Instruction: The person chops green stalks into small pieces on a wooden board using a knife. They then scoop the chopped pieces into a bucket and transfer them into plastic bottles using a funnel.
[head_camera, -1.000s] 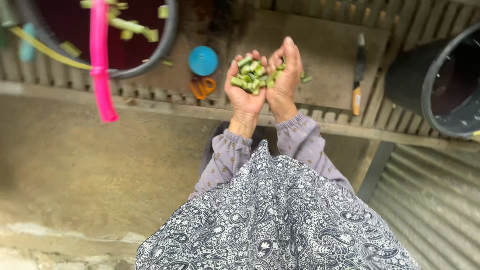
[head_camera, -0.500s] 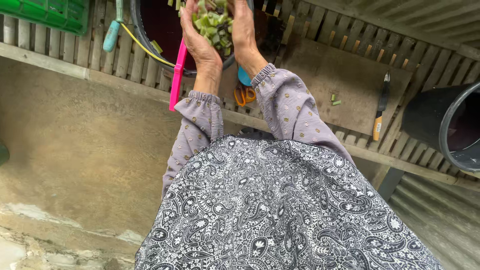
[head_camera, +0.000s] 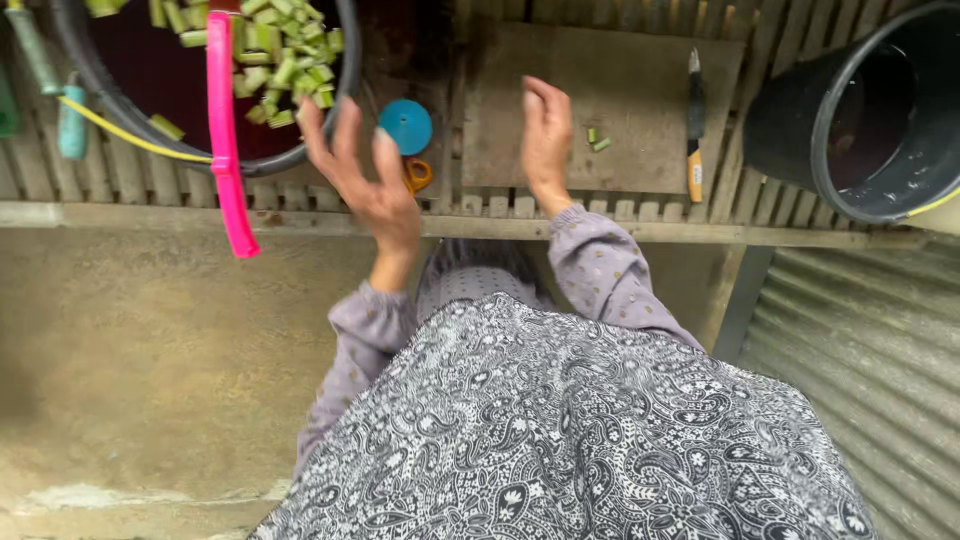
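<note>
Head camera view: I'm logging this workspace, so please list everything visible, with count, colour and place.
Basin: one, dark, top left on the slats.
Cut vegetable pieces: many, green, in the basin; two more on the board.
Cutting board: one, brown wood, top centre.
Knife: one, dark blade, yellow handle, board's right edge.
Bucket: one, black, top right.
Lid: one, blue, round, beside the basin.
Scissors: one pair, orange handles, below the lid.
Pink strip: one, across the basin rim.
Left hand: open, empty.
Right hand: open, empty.
</note>
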